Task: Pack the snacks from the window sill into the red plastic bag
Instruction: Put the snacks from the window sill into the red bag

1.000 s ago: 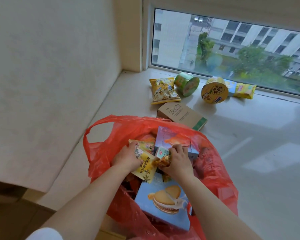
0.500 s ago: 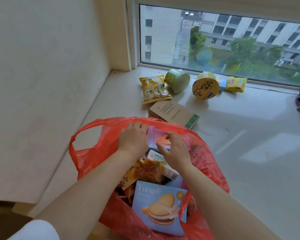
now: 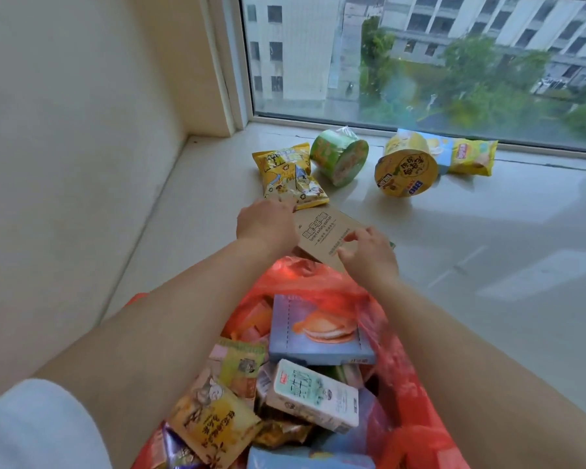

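The red plastic bag (image 3: 405,367) stands open on the window sill (image 3: 494,265), close below me, stuffed with snacks: a blue biscuit box (image 3: 318,330), a white-green carton (image 3: 315,394) and a yellow packet (image 3: 214,424). Just beyond the bag lies a flat brown cardboard box (image 3: 323,233). My left hand (image 3: 264,225) grips its left end and my right hand (image 3: 369,252) grips its right end, fingers over the top. Farther back sit a yellow popcorn bag (image 3: 288,174), a green cup (image 3: 340,157), a yellow cup (image 3: 405,172), a blue packet (image 3: 435,147) and a yellow chip bag (image 3: 474,157).
A cream wall (image 3: 65,164) rises along the left side of the sill. The window glass (image 3: 420,62) and its frame close off the back, right behind the row of snacks. The sill stretches bare to the right of the bag.
Both hands left the inside of the bag and reached forward over its rim onto the brown cardboard box. The view moved closer to the sill.
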A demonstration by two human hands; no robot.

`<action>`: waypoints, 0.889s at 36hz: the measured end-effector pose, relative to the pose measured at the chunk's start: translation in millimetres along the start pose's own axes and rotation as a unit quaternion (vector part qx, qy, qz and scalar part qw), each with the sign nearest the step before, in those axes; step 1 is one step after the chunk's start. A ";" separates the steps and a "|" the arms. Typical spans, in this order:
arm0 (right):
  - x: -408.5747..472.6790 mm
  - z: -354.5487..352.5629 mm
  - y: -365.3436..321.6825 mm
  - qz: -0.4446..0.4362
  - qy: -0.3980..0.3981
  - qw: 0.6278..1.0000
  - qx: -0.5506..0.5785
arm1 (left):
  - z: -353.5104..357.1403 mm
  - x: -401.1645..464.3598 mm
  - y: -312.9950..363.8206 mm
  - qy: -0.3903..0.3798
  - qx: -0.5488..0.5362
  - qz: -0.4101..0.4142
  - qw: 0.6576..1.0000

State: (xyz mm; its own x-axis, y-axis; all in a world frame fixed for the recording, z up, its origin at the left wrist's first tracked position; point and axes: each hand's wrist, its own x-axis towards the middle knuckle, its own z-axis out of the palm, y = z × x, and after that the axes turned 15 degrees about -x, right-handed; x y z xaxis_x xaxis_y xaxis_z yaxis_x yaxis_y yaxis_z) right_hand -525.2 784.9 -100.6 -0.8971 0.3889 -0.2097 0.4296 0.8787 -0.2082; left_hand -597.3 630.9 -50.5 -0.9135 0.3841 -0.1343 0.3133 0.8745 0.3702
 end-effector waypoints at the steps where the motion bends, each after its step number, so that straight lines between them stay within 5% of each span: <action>1: 11.2 5.8 2.8 0.009 -0.011 1.000 -0.008 | 4.5 10.8 -2.8 -0.010 -0.002 -0.006 1.000; 19: 105.8 57.0 49.2 0.033 -0.147 0.971 -0.184 | 92.0 111.7 -62.1 -0.106 0.059 -0.051 0.991; 32: 134.3 72.3 68.3 0.076 -0.185 0.970 -0.141 | 124.8 139.7 -100.8 -0.160 0.045 -0.004 0.986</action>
State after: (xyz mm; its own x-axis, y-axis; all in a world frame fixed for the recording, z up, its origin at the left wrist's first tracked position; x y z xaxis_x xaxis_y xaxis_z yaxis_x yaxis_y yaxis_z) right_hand -608.8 877.1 -212.0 -0.7052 0.4388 -0.5569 0.4613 0.8804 0.1096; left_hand -724.0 633.3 -221.2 -0.7912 0.4392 -0.4256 0.3419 0.8946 0.2876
